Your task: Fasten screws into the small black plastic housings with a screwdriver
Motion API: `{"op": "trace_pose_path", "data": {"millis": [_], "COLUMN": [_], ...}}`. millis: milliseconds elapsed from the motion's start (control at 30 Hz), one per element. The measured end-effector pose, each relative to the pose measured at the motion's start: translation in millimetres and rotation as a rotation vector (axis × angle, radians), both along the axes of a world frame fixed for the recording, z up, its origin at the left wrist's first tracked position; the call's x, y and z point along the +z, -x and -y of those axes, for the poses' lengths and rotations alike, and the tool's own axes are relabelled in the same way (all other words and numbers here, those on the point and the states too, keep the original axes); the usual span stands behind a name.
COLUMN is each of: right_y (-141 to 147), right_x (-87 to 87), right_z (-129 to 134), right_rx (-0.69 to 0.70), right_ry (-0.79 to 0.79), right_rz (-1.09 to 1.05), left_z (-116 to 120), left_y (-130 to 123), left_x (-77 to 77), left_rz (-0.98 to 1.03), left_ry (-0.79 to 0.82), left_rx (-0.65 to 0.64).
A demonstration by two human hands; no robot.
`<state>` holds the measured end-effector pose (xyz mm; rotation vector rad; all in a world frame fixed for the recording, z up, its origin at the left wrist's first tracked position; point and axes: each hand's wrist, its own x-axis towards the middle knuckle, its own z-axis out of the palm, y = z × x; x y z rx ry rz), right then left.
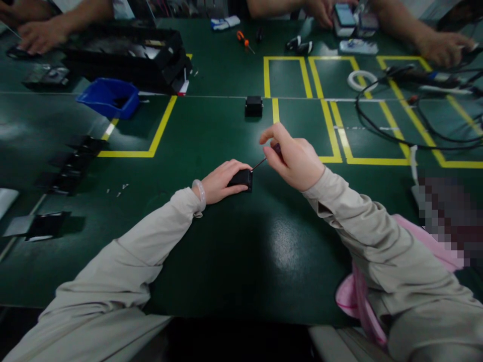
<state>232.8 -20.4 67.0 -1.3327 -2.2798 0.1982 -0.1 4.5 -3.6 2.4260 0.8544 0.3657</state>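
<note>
My left hand (226, 182) grips a small black box (245, 179) lying on the green table (211, 251), with its thumb and fingers on either side. My right hand (292, 157) is closed around the handle of a screwdriver (258, 165), which slants down to the left. The thin shaft's tip meets the right end of the box, at a small shiny spot. Most of the handle is hidden inside my right hand. A similar black box (254, 106) stands farther back, touched by neither hand.
A blue bin (109, 96), black parts (71, 168) and small screws (118, 191) are on the left. Behind are a black tray (124, 55) and an orange screwdriver (243, 39). Cables (377, 143) and a white ring (362, 80) lie right. Other people's hands work across the table.
</note>
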Motion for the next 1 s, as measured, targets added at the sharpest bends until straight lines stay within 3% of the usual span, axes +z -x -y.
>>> {"op": "trace_pose_path", "data": {"millis": [1000], "right_y": [2.4], "right_x": [8.0], "right_z": [4.9], "right_rx": [-0.072], "right_ry": [0.032], "right_rz": [0.075], "left_z": [-2.3], "left_y": [0.4], "left_x": [2.4], "left_rz": [-0.007], "left_ry": [0.015], "left_rx": [-0.025]}}
